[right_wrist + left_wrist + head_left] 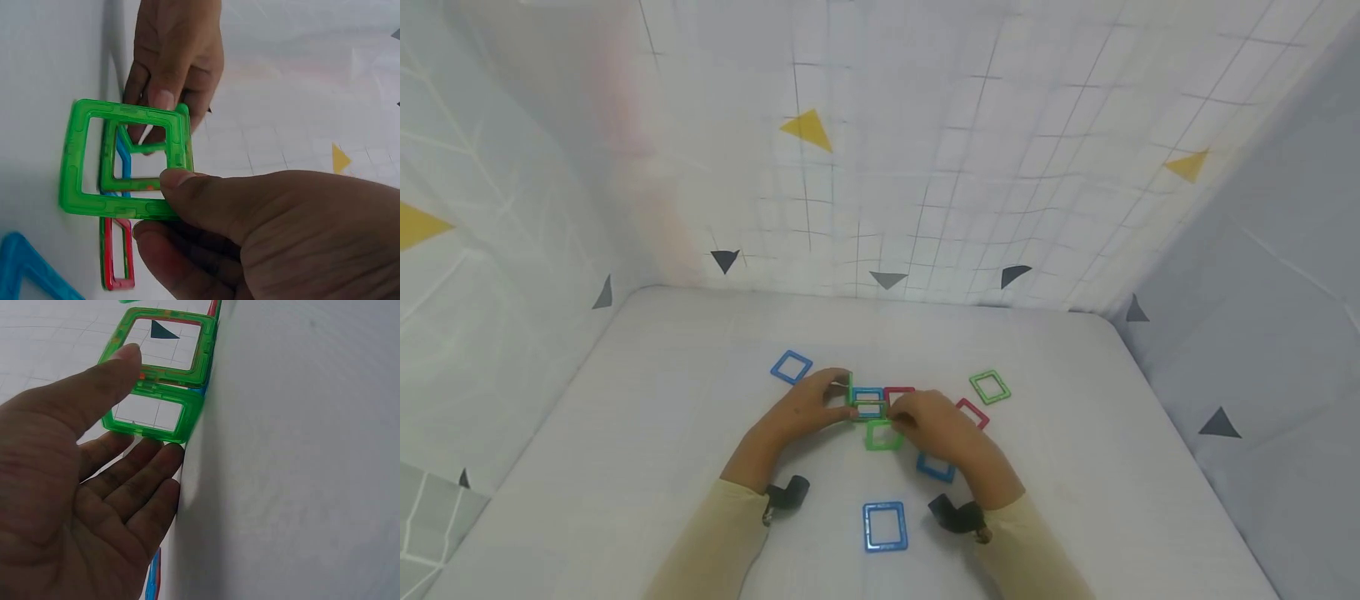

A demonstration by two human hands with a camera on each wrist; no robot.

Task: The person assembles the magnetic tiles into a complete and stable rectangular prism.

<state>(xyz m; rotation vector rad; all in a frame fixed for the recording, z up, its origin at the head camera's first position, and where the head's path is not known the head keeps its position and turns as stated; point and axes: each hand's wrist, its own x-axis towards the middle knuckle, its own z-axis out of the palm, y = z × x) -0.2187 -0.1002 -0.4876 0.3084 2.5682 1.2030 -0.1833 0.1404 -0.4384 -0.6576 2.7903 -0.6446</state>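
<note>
Square plastic frame tiles form a small cluster on the white table. My left hand (793,412) grips its left corner, thumb on an upright green tile (150,433) and fingertips at the far side. One blue tile (868,390) lies flat behind the green uprights, with a red tile (898,389) to its right. In front of the cluster, my right hand (936,425) pinches another green tile (74,156) by one edge, between thumb and curled fingers. In the right wrist view, this held tile overlaps the uprights; I cannot tell whether it touches them.
Loose tiles lie around: a blue one (782,378) at back left, a green one (977,392) at right, and a red one (975,408) beside the right hand. Under the right wrist is a partly hidden blue tile (936,476); another blue tile (886,547) lies nearer.
</note>
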